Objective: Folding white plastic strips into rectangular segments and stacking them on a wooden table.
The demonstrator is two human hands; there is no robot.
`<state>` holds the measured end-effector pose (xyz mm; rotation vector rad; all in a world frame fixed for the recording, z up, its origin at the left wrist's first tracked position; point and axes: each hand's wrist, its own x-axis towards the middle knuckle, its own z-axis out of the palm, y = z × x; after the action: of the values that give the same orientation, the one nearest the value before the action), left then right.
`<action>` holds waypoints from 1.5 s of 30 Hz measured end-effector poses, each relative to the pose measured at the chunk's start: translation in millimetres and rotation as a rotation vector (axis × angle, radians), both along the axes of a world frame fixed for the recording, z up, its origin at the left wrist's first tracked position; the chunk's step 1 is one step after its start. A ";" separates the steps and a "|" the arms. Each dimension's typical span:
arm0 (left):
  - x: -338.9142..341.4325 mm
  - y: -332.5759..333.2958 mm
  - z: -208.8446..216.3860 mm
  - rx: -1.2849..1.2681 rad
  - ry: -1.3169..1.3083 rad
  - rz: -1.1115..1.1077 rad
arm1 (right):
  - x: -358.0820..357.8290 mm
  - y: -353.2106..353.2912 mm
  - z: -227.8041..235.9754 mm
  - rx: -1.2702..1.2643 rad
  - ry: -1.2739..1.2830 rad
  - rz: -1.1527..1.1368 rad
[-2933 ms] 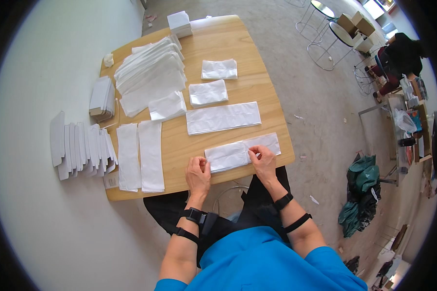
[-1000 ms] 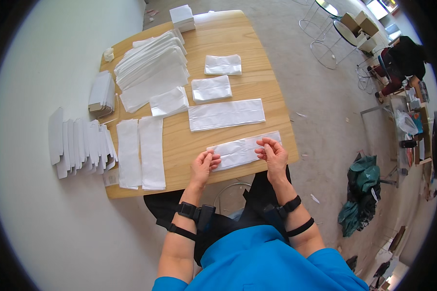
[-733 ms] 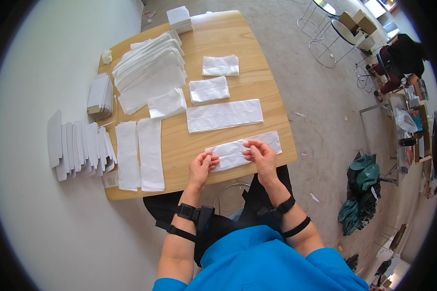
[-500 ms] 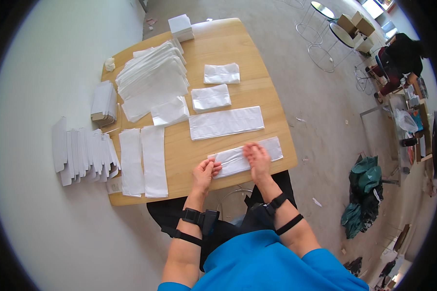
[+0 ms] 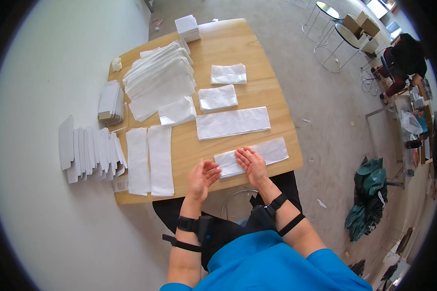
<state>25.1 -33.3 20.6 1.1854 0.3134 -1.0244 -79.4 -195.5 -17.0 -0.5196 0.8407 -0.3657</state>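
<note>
A long, folded white sheet (image 5: 275,150) lies along the near edge of the wooden table, its material unclear. My right hand (image 5: 252,164) is over its middle, fingers stretched out and palm turned inward; whether it touches the sheet I cannot tell. Just off the sheet's left end, my left hand (image 5: 202,180) is open with its fingers extended and nothing in it. Beyond lies a second long folded sheet (image 5: 233,123). Farther back are two shorter folded pieces, one nearer (image 5: 218,98) and one farther (image 5: 228,74).
A fanned pile of white sheets (image 5: 159,85) covers the table's far left. Two long white strips (image 5: 138,160) lie at the near left, beside upright white cartons (image 5: 90,150). Small white boxes (image 5: 187,26) stand at the back. A person (image 5: 407,58) sits at the far right.
My left hand has drawn back from the sheet's left end and opened. My right hand has shifted slightly left along the sheet, its fingers now straight. The whole view has moved slightly.
</note>
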 end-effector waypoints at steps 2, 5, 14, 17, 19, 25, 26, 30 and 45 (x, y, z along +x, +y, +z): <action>-7.6 -9.9 0.5 -0.153 0.046 -0.121 | 2.4 7.2 -1.8 0.006 -0.012 0.004; -18.1 -8.6 -22.4 0.021 0.140 -0.068 | 7.9 10.5 -3.3 -0.004 -0.021 0.012; -18.3 -6.2 -6.1 0.011 -0.017 -0.119 | 1.4 1.2 -1.8 -0.030 0.051 -0.015; -13.9 -36.0 -21.3 -0.257 -0.047 -0.035 | 5.9 4.0 -6.4 -0.051 -0.007 -0.001; -14.8 -33.2 -39.3 -0.106 0.064 0.105 | 0.7 0.8 -8.5 0.042 -0.016 -0.026; -12.0 -26.1 -46.5 -0.161 0.087 0.092 | 0.3 -28.1 3.5 -0.124 0.127 -0.160; -12.5 -27.0 -44.4 -0.170 0.092 0.085 | 14.8 -32.4 13.2 -0.436 0.177 -0.013; -13.8 -26.4 -35.6 -0.299 0.174 0.119 | 84.5 -33.9 22.1 -1.103 0.278 0.186; 75.6 -38.7 -27.1 0.304 -0.572 0.213 | 123.8 -40.0 -24.0 -1.448 0.334 0.254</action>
<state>100.8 -72.0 -6.5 1.6244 0.1375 -0.4294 44.4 -235.5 -41.0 -2.0535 0.7007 -0.6333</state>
